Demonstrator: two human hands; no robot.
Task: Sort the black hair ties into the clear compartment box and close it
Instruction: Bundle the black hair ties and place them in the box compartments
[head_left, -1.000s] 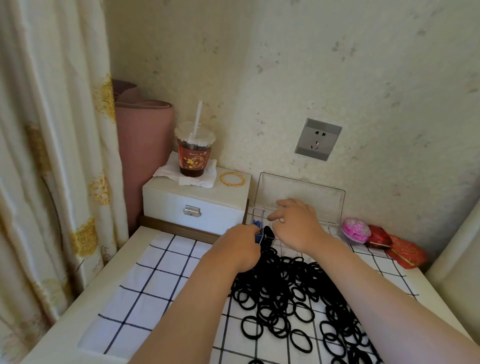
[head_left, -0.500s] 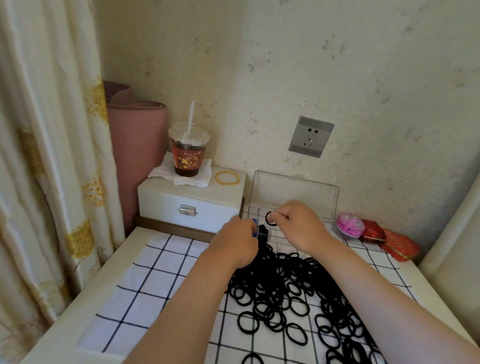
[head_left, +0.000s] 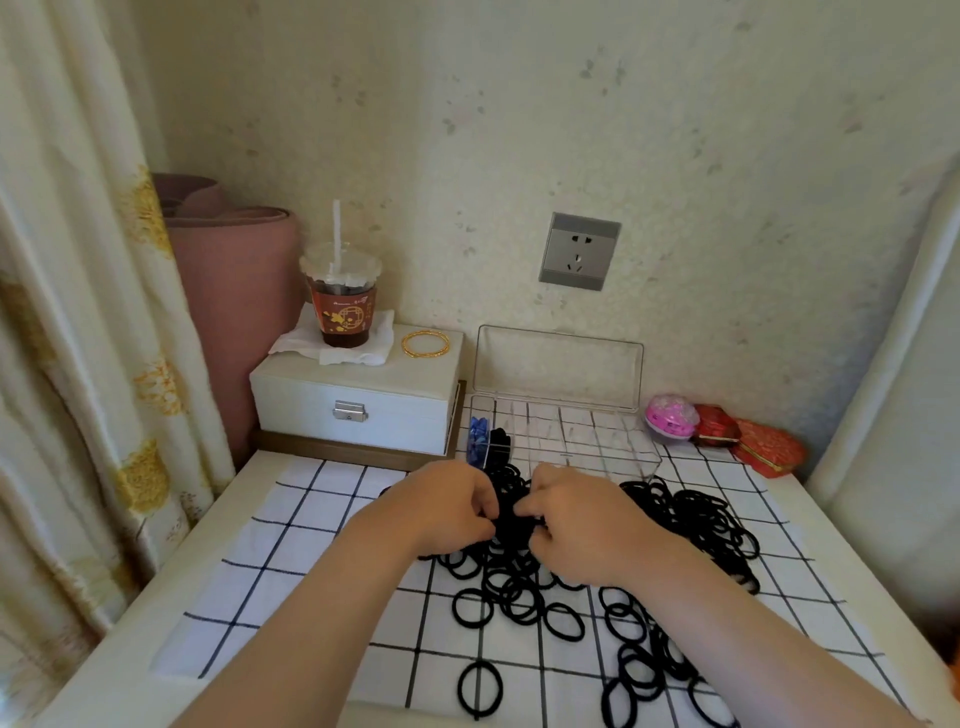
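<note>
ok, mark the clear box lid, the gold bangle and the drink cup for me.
clear box lid (head_left: 558, 364), head view, middle of the raised lid panel.
gold bangle (head_left: 422, 354), head view, near side of the ring.
drink cup (head_left: 342, 314), head view, red printed sleeve.

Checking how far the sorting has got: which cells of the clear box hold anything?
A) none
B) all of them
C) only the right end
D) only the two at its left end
D: in the clear compartment box, the leftmost cell holds blue items and the next one black hair ties; the remaining cells look empty.
</note>
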